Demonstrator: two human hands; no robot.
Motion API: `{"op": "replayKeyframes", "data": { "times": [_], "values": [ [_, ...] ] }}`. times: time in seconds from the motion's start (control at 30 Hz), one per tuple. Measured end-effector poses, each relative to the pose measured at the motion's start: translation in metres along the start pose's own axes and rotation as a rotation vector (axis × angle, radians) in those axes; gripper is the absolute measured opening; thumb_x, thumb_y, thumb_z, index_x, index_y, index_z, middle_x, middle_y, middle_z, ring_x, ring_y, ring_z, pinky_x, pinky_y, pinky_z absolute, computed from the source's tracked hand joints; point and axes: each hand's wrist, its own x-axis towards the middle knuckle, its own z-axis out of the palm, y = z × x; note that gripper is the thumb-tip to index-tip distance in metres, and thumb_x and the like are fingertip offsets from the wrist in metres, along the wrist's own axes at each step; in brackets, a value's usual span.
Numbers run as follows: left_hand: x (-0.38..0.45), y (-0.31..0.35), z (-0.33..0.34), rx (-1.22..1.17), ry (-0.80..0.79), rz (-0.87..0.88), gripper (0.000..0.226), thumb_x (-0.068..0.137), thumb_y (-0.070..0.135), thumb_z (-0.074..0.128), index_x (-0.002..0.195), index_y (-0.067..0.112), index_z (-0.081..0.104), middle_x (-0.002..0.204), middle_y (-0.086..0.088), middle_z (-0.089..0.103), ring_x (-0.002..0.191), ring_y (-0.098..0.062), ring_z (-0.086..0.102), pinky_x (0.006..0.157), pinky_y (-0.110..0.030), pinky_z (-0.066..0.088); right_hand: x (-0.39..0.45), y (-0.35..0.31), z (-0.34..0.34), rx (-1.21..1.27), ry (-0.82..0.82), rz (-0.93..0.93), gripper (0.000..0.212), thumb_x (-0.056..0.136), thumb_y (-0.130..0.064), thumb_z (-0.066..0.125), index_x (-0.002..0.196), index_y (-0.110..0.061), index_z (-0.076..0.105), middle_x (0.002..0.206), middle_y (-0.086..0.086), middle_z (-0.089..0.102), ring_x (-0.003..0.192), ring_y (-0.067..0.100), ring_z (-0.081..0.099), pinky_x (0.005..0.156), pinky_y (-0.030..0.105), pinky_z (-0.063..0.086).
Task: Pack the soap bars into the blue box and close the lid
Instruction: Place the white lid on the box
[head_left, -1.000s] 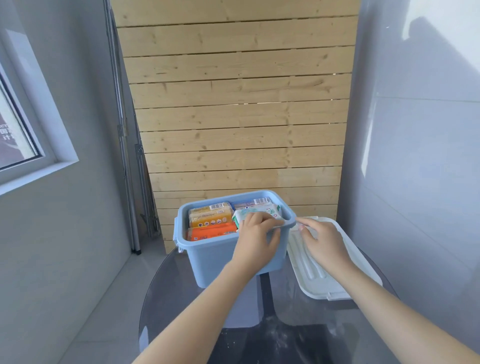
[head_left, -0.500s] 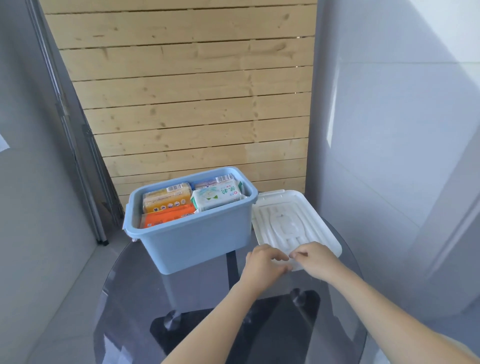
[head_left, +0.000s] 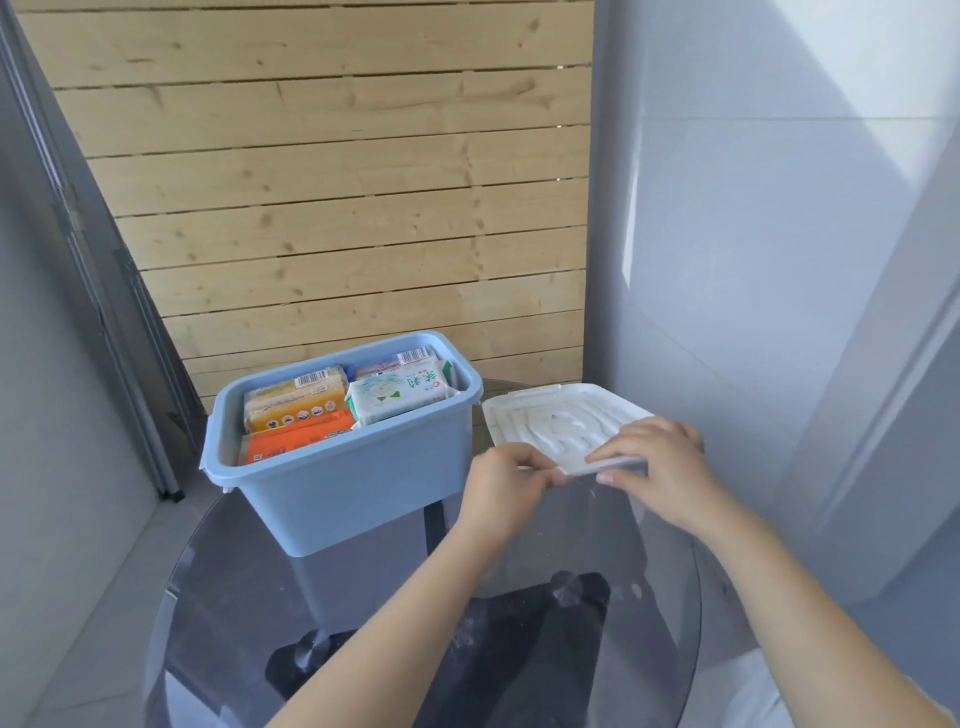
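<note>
The blue box (head_left: 358, 483) stands open on the round glass table (head_left: 218, 597), packed with several wrapped soap bars: a yellow one (head_left: 296, 402), an orange one (head_left: 298, 441) and a white-green one (head_left: 400, 397) on top. To its right the white lid (head_left: 550, 423) is raised a little off the table, its near edge lifted. My left hand (head_left: 506, 486) pinches the lid's near left corner. My right hand (head_left: 657, 470) grips the near edge, fingers on top and thumb beneath.
A wooden slat wall (head_left: 337, 182) rises behind the box. A grey tiled wall (head_left: 779, 260) stands close on the right, just past the lid. A metal frame (head_left: 104, 291) runs down the left. The table's dark base (head_left: 467, 639) shows through the glass.
My left hand left the box and joined my right at the lid's near edge. Both hands now hold the lid, and its near edge has come up off the table.
</note>
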Motion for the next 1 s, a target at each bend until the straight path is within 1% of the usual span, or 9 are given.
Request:
{"op": "replayKeyframes", "data": {
  "times": [0.1,0.23,0.33,0.43,0.6,0.73,0.87,0.93,1.0],
  "values": [
    [-0.002,0.024,-0.026,-0.086,-0.035,0.049,0.022,0.076,0.028,0.075,0.058,0.031,0.064,0.066,0.020,0.062,0.061,0.002,0.053,0.051,-0.005,0.038,0.004,-0.011,-0.026,0.087,0.153,-0.040,0.006,0.076,-0.032,0.071,0.079,-0.027,0.073,0.081,-0.016,0.062,0.101,0.015,0.049,0.087,0.029,0.021],
    [-0.005,0.052,-0.071,-0.153,-0.066,0.102,0.013,0.079,0.029,0.073,0.068,0.027,0.065,0.071,0.010,0.062,0.065,-0.005,0.052,0.060,-0.011,0.039,0.018,-0.044,-0.059,0.200,0.190,-0.159,0.016,0.077,-0.033,0.070,0.071,-0.044,0.060,0.072,-0.014,0.059,0.091,0.012,0.042,0.081,0.027,0.021],
    [-0.007,0.071,-0.104,-0.104,-0.115,0.209,0.009,0.085,0.027,0.066,0.079,0.029,0.060,0.072,0.017,0.062,0.064,0.004,0.055,0.057,-0.007,0.038,0.037,-0.071,-0.082,0.207,0.193,-0.226,0.006,0.076,-0.036,0.070,0.081,-0.036,0.068,0.075,-0.017,0.058,0.088,0.006,0.033,0.083,0.028,0.022],
    [-0.010,0.088,-0.127,0.000,-0.150,0.298,0.016,0.085,0.029,0.065,0.098,0.036,0.059,0.078,0.023,0.063,0.073,0.008,0.057,0.059,-0.007,0.042,0.055,-0.102,-0.097,0.138,0.157,-0.291,0.017,0.078,-0.038,0.067,0.094,-0.031,0.069,0.082,-0.018,0.057,0.091,0.005,0.032,0.090,0.030,0.022],
    [-0.008,0.087,-0.148,0.075,0.179,0.321,0.007,0.086,0.028,0.062,0.092,0.026,0.058,0.070,0.013,0.055,0.062,-0.003,0.049,0.051,-0.017,0.035,0.075,-0.141,-0.100,0.121,0.262,-0.384,0.034,0.077,-0.037,0.069,0.111,-0.033,0.065,0.111,-0.006,0.053,0.113,0.014,0.036,0.099,0.028,0.019],
    [-0.010,0.060,-0.176,-0.153,0.443,0.145,0.020,0.085,0.030,0.060,0.077,0.013,0.056,0.067,0.004,0.048,0.061,-0.015,0.043,0.056,-0.027,0.035,0.089,-0.142,-0.080,0.076,0.323,-0.255,0.075,0.074,-0.044,0.070,0.139,-0.040,0.033,0.149,0.001,0.022,0.136,0.021,0.016,0.111,0.037,0.013],
    [-0.017,0.036,-0.202,-0.568,0.623,-0.101,0.022,0.087,0.031,0.058,0.079,0.010,0.057,0.079,-0.005,0.054,0.072,-0.027,0.053,0.059,-0.035,0.049,0.098,-0.135,-0.036,0.044,0.225,-0.070,0.096,0.069,-0.051,0.072,0.145,-0.035,0.016,0.154,0.011,0.005,0.141,0.027,0.007,0.112,0.044,0.011],
    [-0.020,0.023,-0.213,-0.666,0.675,-0.159,0.020,0.090,0.030,0.056,0.081,0.012,0.058,0.080,-0.005,0.056,0.073,-0.029,0.054,0.057,-0.036,0.050,0.102,-0.130,-0.016,0.136,0.188,-0.005,0.096,0.068,-0.049,0.073,0.145,-0.030,0.019,0.154,0.014,0.009,0.142,0.028,0.007,0.112,0.043,0.014],
    [-0.024,0.009,-0.222,-0.708,0.717,-0.180,0.021,0.091,0.028,0.055,0.101,0.012,0.063,0.092,-0.006,0.062,0.081,-0.032,0.058,0.065,-0.046,0.055,0.108,-0.129,-0.001,0.232,0.147,0.020,0.091,0.070,-0.047,0.072,0.144,-0.026,0.024,0.149,0.014,0.024,0.140,0.030,0.015,0.110,0.042,0.021]
  ]
}}
